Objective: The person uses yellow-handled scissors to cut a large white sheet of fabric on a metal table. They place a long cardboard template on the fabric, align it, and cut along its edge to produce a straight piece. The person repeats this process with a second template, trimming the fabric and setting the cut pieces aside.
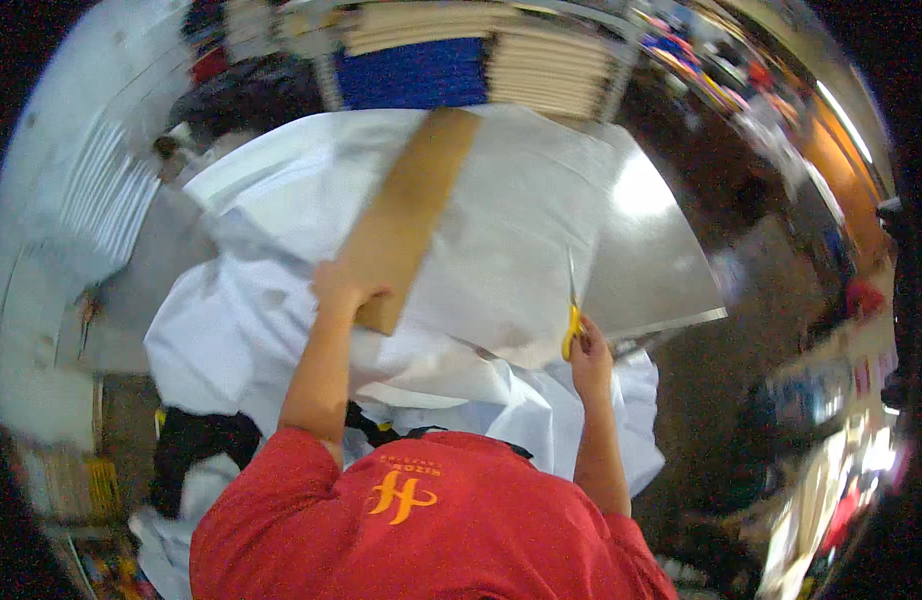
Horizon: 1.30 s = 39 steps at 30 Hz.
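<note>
Left hand: the left hand (347,285) sits at about 9 o'clock, closed on the near end of the brown board, thumb reaching over its face.
Right hand: the right hand (591,355), around 4 o'clock, has its fingers wrapped round the yellow handles of the scissors, so yeah, both hands are full.
Brown board: the long, flat brown board (413,215) lies on the white fabric, near end over at 9 o'clock, far end up at 12, so it runs on a slant.
Scissors: the scissors (573,322) are at 3 o'clock, well apart from the board, tips aimed at 12. The blades are pretty blurry, so I can't really say if they're apart or together.
White fabric: the white fabric (526,215) is spread out in the middle, fairly smooth up toward 12, bunched into loose folds at 6 and 9.
Tabletop: the grey, shiny tabletop (671,260) shows past the fabric between 2 and 3 o'clock, with a bright patch of glare on it.
Shelf stacks: past the fabric's far edge, a blue stack (413,75) sits near 12 with a cream stack (546,80) just beside it, toward 1.
Shirt: red shirt (431,550) on the person, filling 6 o'clock.
</note>
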Motion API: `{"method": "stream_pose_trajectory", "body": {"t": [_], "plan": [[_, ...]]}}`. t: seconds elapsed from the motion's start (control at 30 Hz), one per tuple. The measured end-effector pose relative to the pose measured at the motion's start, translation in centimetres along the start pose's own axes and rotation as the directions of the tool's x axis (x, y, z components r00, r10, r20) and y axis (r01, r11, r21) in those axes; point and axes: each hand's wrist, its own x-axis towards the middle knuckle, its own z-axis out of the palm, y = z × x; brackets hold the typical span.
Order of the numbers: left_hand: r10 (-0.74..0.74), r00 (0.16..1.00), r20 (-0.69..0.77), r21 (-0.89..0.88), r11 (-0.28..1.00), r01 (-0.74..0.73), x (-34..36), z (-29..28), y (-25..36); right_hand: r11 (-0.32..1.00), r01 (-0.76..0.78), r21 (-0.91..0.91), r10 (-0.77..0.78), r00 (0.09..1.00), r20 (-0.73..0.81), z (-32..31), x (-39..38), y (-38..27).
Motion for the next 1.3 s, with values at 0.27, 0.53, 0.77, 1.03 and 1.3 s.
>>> {"method": "stream_pose_trajectory", "body": {"t": [0.27,0.53,0.77,1.03,1.3], "plan": [[0.151,0.987,-0.061,-0.472,0.867,-0.162,1.2,-1.5,-2.3,0.816,0.216,-0.536,-0.144,0.974,0.173,3.3,1.4,-2.4],[-0.325,0.775,-0.542,-0.811,0.442,-0.382,-8.4,-0.2,-12.8,0.827,0.194,-0.528,-0.117,0.977,0.176,3.2,3.2,-1.7],[-0.808,0.142,-0.572,-0.820,0.568,-0.068,-10.9,-2.6,-26.3,0.866,0.153,-0.476,-0.079,0.982,0.172,3.4,4.2,-2.4],[-0.811,0.466,-0.355,-0.930,0.358,-0.085,-5.3,-4.6,-37.5,0.875,0.212,-0.435,-0.152,0.974,0.169,3.8,5.6,-2.0],[-0.708,0.485,-0.514,-0.531,0.706,0.468,-0.4,-4.4,-33.1,0.909,0.173,-0.379,-0.101,0.974,0.202,4.4,4.5,-3.2]]}}
